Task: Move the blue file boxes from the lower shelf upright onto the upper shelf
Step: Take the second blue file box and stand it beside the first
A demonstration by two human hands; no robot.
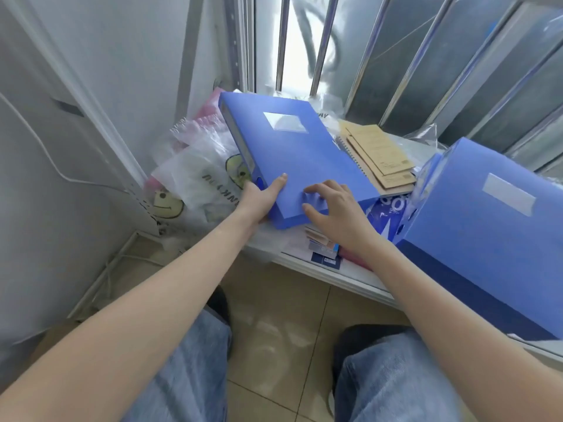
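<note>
A blue file box point(292, 147) with a clear label pocket lies flat on a cluttered low shelf point(344, 280), spine to the left. My left hand point(263, 197) grips its near left corner, thumb on the lid and fingers under the spine. My right hand point(333, 208) rests spread on the lid near the front edge, fingertips touching. A second blue file box point(487, 233) lies tilted at the right, on top of another blue box, apart from both hands. The upper shelf is out of view.
Plastic bags point(195, 175) with smiley prints pile at the left of the shelf. Brown notebooks point(380, 153) lie behind the held box, papers and a blue packet point(388, 211) under it. Metal window bars point(323, 41) rise behind. A white wall stands left; tiled floor and my knees below.
</note>
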